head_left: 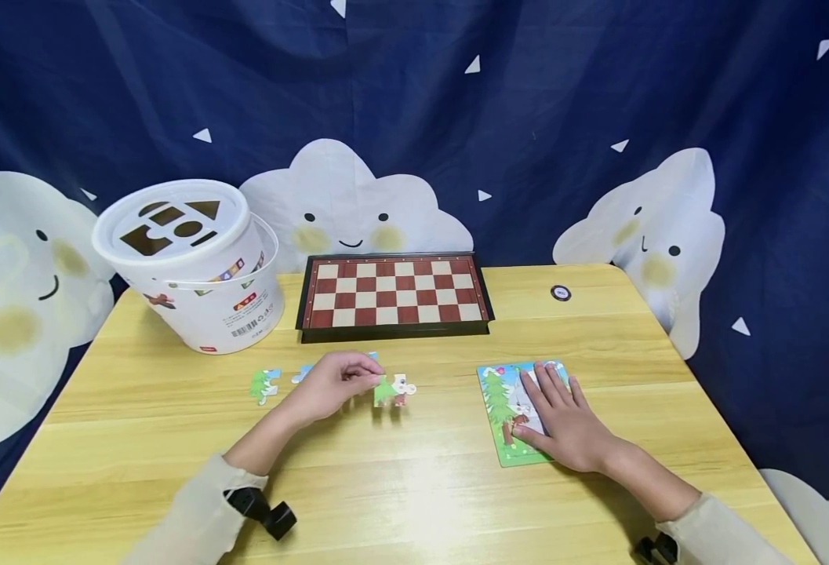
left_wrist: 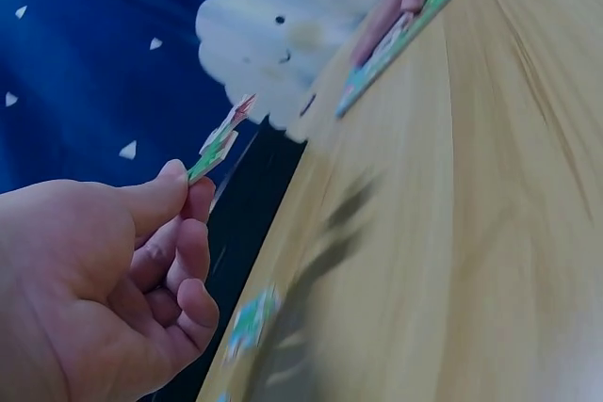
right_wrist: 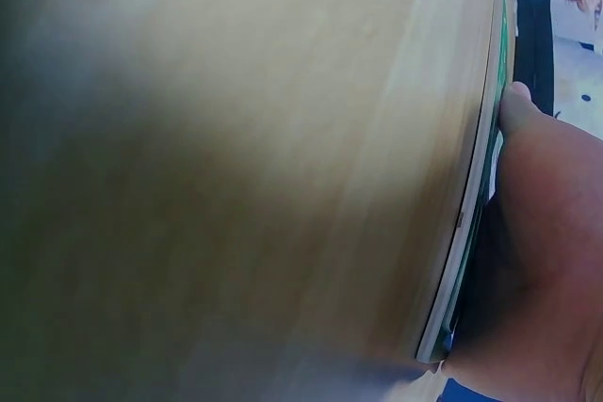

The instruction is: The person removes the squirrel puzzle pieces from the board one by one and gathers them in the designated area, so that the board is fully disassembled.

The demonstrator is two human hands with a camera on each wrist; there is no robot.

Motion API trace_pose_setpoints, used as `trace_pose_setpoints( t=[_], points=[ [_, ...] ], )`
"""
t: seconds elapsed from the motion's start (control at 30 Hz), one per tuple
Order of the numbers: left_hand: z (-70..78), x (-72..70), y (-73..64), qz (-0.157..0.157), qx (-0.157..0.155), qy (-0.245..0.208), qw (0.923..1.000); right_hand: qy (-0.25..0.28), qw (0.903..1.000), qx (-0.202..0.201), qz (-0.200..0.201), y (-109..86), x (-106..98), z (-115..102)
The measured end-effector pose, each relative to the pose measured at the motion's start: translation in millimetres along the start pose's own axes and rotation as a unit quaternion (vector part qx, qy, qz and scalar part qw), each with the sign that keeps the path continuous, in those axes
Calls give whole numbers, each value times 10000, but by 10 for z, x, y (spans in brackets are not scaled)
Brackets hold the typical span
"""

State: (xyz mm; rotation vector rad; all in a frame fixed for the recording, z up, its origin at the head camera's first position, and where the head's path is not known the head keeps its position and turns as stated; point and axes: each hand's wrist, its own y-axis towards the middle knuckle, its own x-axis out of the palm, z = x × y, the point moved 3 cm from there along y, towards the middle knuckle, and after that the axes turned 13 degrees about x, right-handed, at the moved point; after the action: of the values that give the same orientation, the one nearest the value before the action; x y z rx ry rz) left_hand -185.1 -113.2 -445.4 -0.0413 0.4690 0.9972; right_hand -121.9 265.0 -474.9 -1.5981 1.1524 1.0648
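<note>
My left hand (head_left: 336, 384) pinches a jigsaw puzzle piece (head_left: 394, 390) between thumb and fingertips, lifted above the table. The piece is green and white with a little red; I cannot tell whether it is one piece or two joined. In the left wrist view it stands edge-on above the thumb. Spread fingers of my right hand (head_left: 565, 424) rest on a puzzle board (head_left: 496, 408) with a printed tree, partly covering it. A grey-white area of the board shows beside the fingers. Near the left hand lie a green and blue puzzle piece (head_left: 264, 385) and a blue piece (head_left: 301, 374), partly hidden.
At the back stands a chessboard box (head_left: 396, 294) with red and white squares. A white bucket (head_left: 195, 290) with a shape-cutout lid is at the back left. A small round dark chip (head_left: 560, 293) lies at the back right. A patterned blue curtain (head_left: 527, 118) hangs behind the table.
</note>
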Motion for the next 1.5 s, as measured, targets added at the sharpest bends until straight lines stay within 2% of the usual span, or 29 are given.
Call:
trace_pose_setpoints(
  t=[0.3,0.57,0.9,1.13,1.2,1.37,1.5],
  points=[
    [-163,-386,-404,25,-308,193,9993,130,9995,-196,228,-5,10,-2],
    [-224,-684,-682,-35,-450,477,9978,39,9999,-116,120,-4,-1,-1],
    [-354,-1029,-1037,107,-695,693,9951,163,9990,-260,330,3,43,35],
    [-438,-1163,-1218,129,-852,865,9925,39,10000,-58,33,21,53,47],
    [-467,-1190,-1256,139,-865,926,9918,79,9999,-91,58,16,46,39],
    [-492,-1223,-1279,112,-804,999,9917,231,9990,-255,295,0,30,29],
    [-494,-1219,-1261,84,-754,1110,9909,161,9994,-170,254,1,34,31]
  ],
)
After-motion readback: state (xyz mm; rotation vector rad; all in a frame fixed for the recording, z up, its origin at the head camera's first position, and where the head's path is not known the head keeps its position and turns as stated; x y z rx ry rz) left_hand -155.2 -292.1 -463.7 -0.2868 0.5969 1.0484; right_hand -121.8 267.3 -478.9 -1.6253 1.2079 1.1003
